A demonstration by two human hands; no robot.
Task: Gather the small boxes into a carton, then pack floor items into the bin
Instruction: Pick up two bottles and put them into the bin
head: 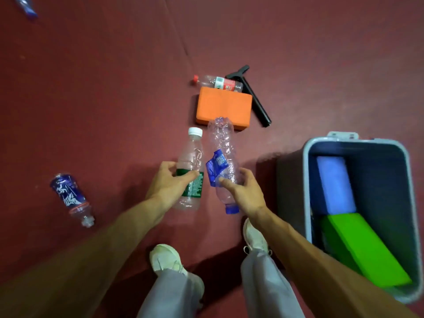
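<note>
My left hand (168, 183) grips a clear bottle with a green label and white cap (191, 166), cap pointing away from me. My right hand (242, 191) holds a crumpled clear bottle with a torn blue label (223, 157), its blue cap pointing down toward me. Both bottles are held above the red floor, side by side. To the right stands the grey bin (307, 154), open, with a light blue block (335, 184) and a green block (364, 246) inside.
On the floor ahead lie an orange block (223, 106), a red-labelled bottle (218, 82) and a black T-shaped tool (252, 95). A blue-labelled bottle (68, 196) lies at the left, another blue item (26, 6) at the top left. My white shoes (166, 258) are below.
</note>
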